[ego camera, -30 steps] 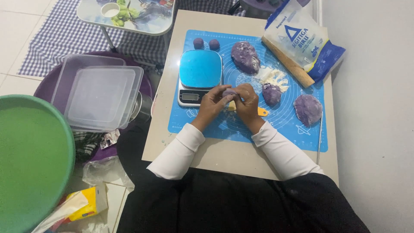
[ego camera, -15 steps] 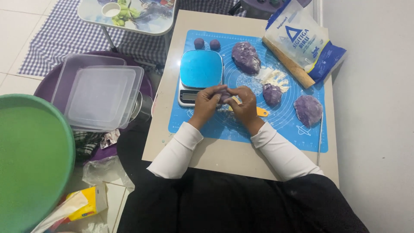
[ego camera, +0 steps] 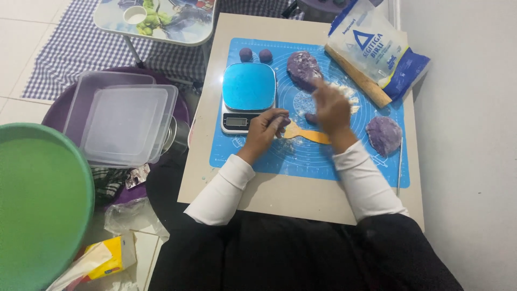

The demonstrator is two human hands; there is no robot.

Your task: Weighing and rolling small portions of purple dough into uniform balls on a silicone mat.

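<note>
Half a second ago both hands were closed together over a bit of purple dough beside the scale; now they have parted, and the right hand (ego camera: 332,109) has lifted toward the dusting of white flour (ego camera: 344,96), its fingers loosely spread and blurred (whether they pinch anything cannot be told). Left hand (ego camera: 266,127) rests on the blue silicone baking mat (ego camera: 301,156), fingers curled around a small purple dough piece (ego camera: 280,124), just beside the blue-topped digital kitchen scale (ego camera: 248,97). An orange plastic scraper (ego camera: 308,134) lies between the hands. Two small purple dough balls (ego camera: 255,55) sit above the scale. To portion evenly, I judge each piece wants weighing before rolling, with lightly floured fingertips against sticking.
</note>
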